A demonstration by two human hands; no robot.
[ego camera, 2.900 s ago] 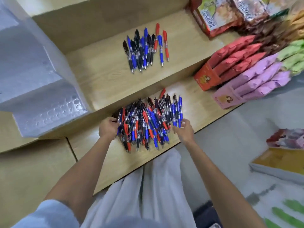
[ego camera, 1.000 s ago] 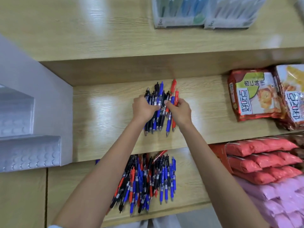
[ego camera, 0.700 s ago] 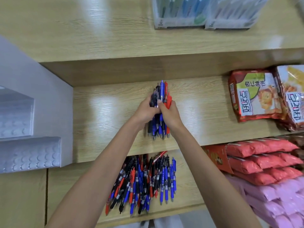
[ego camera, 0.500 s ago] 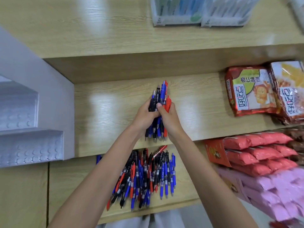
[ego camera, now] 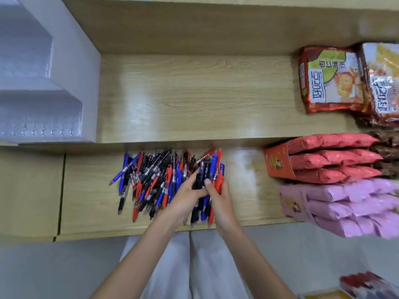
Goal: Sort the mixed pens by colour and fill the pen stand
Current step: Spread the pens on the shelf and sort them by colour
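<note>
We are holding a bundle (ego camera: 199, 181) of mixed pens in both hands, at the right end of the pile (ego camera: 151, 180) that is lying on the lower shelf (ego camera: 86, 203). Our left hand (ego camera: 186, 196) is curling its fingers round the bundle from one side. Our right hand (ego camera: 221, 196) is clamping it from the other, thumb lying across the front. Blur is keeping us from telling whether the bundle's near ends are touching the shelf.

We are judging this to be the gathering step. Black, blue and red pens are lying mixed in both bundle and pile, so sorting is not yet under way. The white stand (ego camera: 43, 126) is sitting well to the left, and no pen is showing in its rows of holes. The next move is calling for us to set the bundle down or loosen our grip, then pull out one colour at a time without scattering the rest.

The shelves are stepping up in pale wood grain, and light is glaring off them. Snack bags (ego camera: 330, 78) are lying on the upper shelf (ego camera: 194, 98), to the right. Red packs (ego camera: 330, 158) and pink packs (ego camera: 345, 203) are crowding the lower shelf's right end. Grey floor (ego camera: 43, 266) is showing below.
</note>
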